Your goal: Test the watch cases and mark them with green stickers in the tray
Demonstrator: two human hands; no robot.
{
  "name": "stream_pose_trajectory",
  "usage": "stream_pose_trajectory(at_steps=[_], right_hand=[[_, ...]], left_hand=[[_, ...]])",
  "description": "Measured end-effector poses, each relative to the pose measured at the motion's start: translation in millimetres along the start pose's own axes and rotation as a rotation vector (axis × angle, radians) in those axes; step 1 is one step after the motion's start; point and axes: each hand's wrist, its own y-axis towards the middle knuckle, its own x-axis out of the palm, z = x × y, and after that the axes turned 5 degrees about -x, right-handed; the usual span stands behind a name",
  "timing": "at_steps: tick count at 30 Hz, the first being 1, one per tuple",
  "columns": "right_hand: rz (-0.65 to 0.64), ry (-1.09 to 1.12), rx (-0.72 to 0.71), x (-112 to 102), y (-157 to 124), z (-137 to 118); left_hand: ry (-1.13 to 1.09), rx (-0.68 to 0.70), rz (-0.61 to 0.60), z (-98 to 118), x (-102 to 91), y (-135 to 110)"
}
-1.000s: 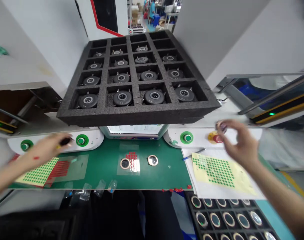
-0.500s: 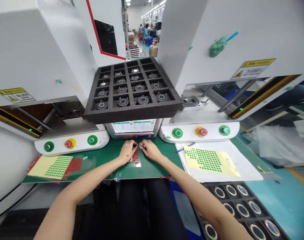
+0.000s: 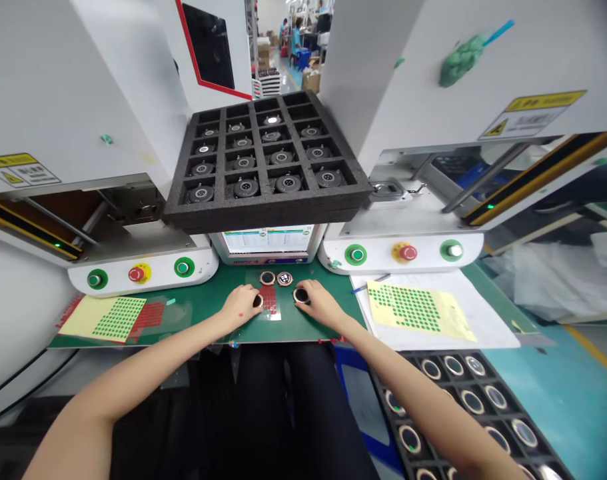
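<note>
My left hand (image 3: 240, 304) rests on the green mat (image 3: 208, 313), its fingers closed on a small round ringed part (image 3: 258, 301). To the right, my right hand (image 3: 317, 301) pinches another round ringed part (image 3: 299, 295). Between the hands lies a clear sheet of red stickers (image 3: 270, 303). Just beyond it, two more round parts (image 3: 268, 277) (image 3: 284, 279) lie on the mat in front of a small screen (image 3: 268, 240).
A black foam tray (image 3: 263, 217) of round parts sits above the screen. White machines with green and red buttons (image 3: 407, 253) stand left and right. Green sticker sheets (image 3: 416, 310) (image 3: 116, 317) lie on both sides. A black tray of ringed parts (image 3: 448, 400) sits at lower right.
Both hands came in from the sides to the mat's middle, set two round parts down near the screen, then drew back slightly and closed on two other parts nearer me.
</note>
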Motion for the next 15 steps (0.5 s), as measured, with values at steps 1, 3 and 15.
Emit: stream_pose_trajectory(at_steps=[1,3,15], right_hand=[[0.015,-0.009,0.010,1.3,0.4,-0.5],[0.043,-0.023,0.027,2.7,-0.3,-1.1],[0.118,-0.032,0.119,13.3,-14.4,2.8]], left_hand=[[0.006,0.013,0.004,-0.6,-6.5,-2.9],[0.018,0.024,0.032,-8.0,-27.0,-12.5],[0.128,-0.509,0.355,-193.5,-192.3,15.8]])
